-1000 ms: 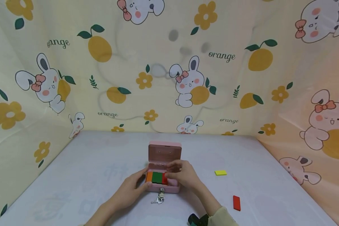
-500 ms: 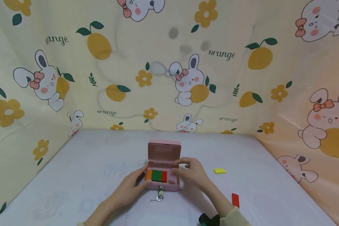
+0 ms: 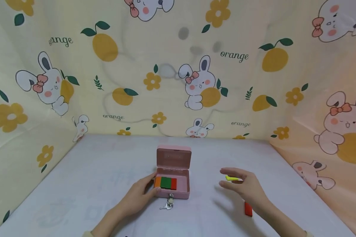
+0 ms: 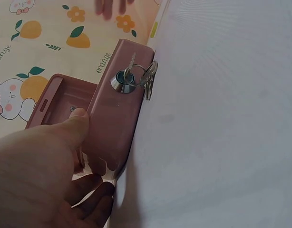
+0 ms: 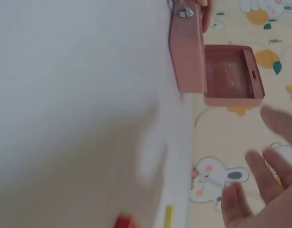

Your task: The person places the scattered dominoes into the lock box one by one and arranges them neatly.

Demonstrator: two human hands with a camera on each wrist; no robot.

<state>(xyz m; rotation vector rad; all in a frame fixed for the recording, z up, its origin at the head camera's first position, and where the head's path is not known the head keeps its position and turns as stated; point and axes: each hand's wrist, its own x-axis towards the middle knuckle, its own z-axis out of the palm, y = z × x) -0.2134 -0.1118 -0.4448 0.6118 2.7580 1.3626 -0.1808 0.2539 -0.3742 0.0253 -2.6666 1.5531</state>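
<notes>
A small pink metal lockbox [image 3: 182, 195] stands on the table with its lid [image 3: 173, 159] raised. Orange [image 3: 157, 182], green [image 3: 166, 183] and red [image 3: 173, 183] blocks lie side by side in its left part. My left hand [image 3: 135, 197] grips the box's left side; in the left wrist view its thumb lies over the rim and its fingers bend against the outer wall. Keys [image 4: 149, 80] hang from the front lock. My right hand [image 3: 247, 186] hovers to the right, fingers and thumb apart, holding nothing. Behind its fingers a yellow block [image 3: 229, 178] is partly hidden.
A loose red block [image 3: 248, 209] lies on the white table [image 3: 106, 164] under the right forearm, nearer than the yellow one. Patterned cloth [image 3: 172, 98] with rabbits and oranges encloses the table at the back and on both sides.
My right hand has let go of the red block in the box, drawn back and moved right to above the loose blocks. The left hand stays on the box.
</notes>
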